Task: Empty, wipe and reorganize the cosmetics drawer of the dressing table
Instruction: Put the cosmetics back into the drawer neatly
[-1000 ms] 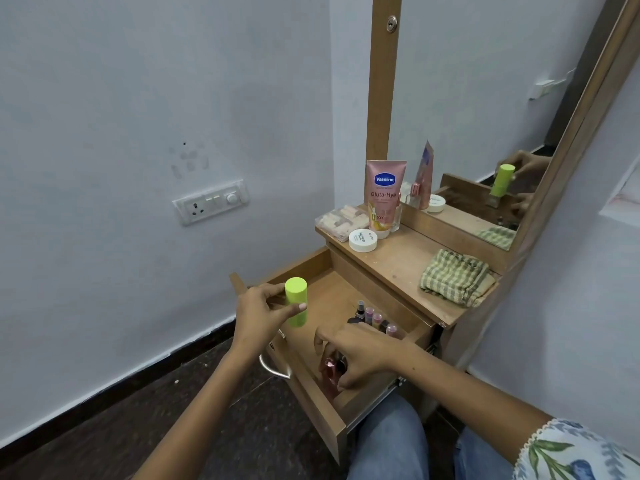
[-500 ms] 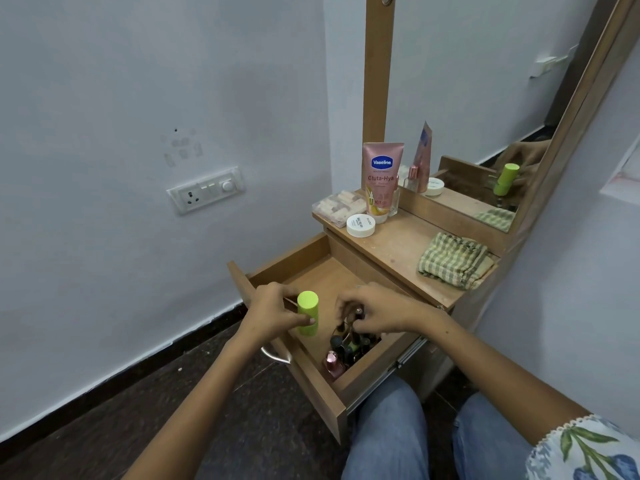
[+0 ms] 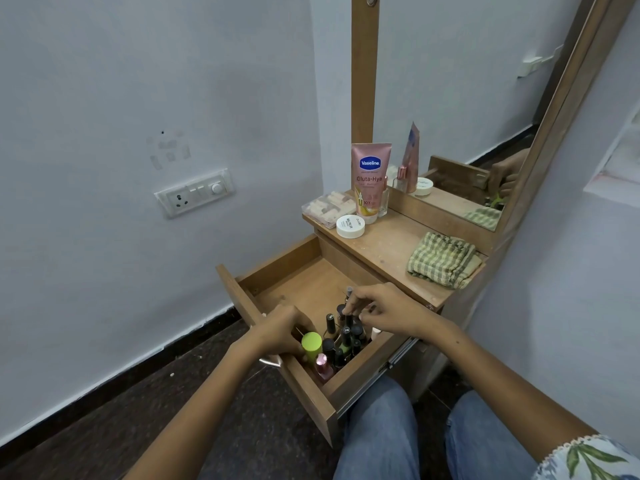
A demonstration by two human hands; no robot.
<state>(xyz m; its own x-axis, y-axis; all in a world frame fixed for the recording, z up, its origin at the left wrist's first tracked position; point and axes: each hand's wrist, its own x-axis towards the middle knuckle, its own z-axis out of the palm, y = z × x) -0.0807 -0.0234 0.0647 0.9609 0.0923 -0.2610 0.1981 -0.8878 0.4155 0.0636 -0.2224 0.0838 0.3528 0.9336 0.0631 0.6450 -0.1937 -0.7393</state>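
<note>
Pink tube [image 3: 370, 181] reading "Vaseline Gluta-Hya" on dressing table [image 3: 391, 252], left hand [image 3: 282, 332] gripping lime-capped container [image 3: 311, 345] in open drawer [image 3: 294, 271], right hand [image 3: 384, 308] apparently pinching a nail-polish bottle [image 3: 348, 293] beside it.

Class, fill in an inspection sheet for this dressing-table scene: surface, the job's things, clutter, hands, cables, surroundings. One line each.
Surface: wooden tabletop, bare wood in the middle.
Job's things: drawer pulled open; small bottles grouped upright in its near corner; green-capped bottle beside them; checked cloth folded on the tabletop.
Clutter: Vaseline tube, white jar and clear packet at the tabletop's far left end.
Hands: left hand holds the green-capped bottle; right hand pinches a bottle cap.
Cables: nothing seen.
Surroundings: mirror, wall socket, dark floor.
</note>
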